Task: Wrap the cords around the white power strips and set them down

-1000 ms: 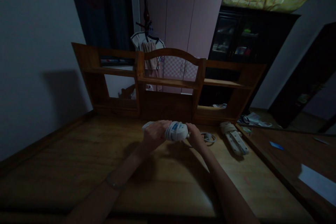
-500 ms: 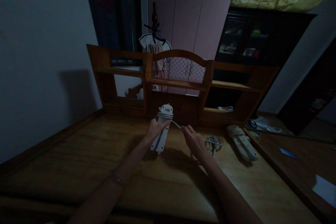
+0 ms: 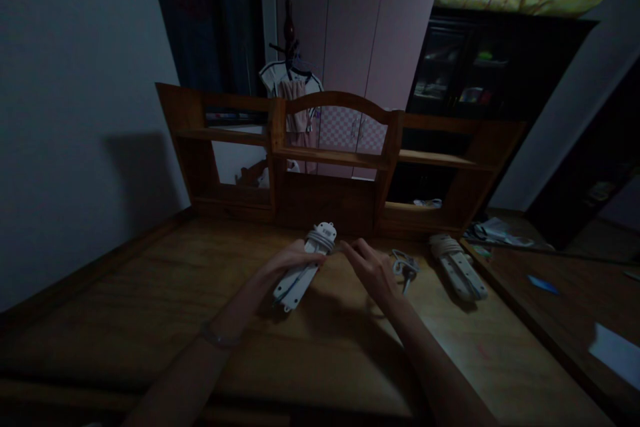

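Note:
A white power strip [image 3: 302,268] is held over the wooden desk [image 3: 165,293], tilted with its far end up and its white cord wound round that end. My left hand [image 3: 289,261] is closed round the strip's middle. My right hand [image 3: 369,268] is just right of the strip's top, fingers pinched on the cord where it leaves the winding. The loose rest of the cord with its plug [image 3: 406,265] lies on the desk right of my right hand.
A second power strip [image 3: 460,268] with its cord wrapped round it lies at the right. A wooden hutch with shelves [image 3: 330,159] stands along the desk's back. A darker table with a blue card [image 3: 543,284] and white paper [image 3: 616,355] adjoins on the right.
The strip was horizontal between both hands, then upright in my left. Now it has tilted lower toward the desk, and my right hand has drawn closer to its top, shortening the loose cord.

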Tool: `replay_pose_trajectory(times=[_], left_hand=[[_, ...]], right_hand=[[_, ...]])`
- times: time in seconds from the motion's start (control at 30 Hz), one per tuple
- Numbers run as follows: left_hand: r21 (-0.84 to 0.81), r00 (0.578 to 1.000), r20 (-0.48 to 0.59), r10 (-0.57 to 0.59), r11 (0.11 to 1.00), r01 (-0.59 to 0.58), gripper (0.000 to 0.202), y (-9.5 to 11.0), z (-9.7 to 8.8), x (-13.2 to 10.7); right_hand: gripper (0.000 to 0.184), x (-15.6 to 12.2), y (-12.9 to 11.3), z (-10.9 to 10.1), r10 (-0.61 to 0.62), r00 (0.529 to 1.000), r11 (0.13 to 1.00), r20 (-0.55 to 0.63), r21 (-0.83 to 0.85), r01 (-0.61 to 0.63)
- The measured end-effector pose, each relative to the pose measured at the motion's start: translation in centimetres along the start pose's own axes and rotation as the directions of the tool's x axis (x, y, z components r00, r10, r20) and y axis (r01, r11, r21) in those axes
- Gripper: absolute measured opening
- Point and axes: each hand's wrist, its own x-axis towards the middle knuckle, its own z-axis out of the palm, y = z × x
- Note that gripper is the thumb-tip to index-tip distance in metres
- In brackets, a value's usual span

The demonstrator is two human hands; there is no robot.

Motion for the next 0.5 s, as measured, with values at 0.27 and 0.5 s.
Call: replay_pose_trajectory(times=[0.27, 0.5], left_hand=[[0.056, 0.919, 0.389, -0.058, 0.998, 0.039, 0.03, 0.1, 0.6, -0.6], [0.101, 0.692, 0.679, -0.246, 0.965, 0.243, 0.03, -1.0, 3.1, -1.8]], right_hand=[[0.023, 0.0, 0.8, -0.9, -0.027, 0.999, 0.992, -0.037, 0.122, 0.031], [0.026, -0.1, 2.3, -0.9, 0.167, 0.979, 0.876, 0.119, 0.437, -0.202]])
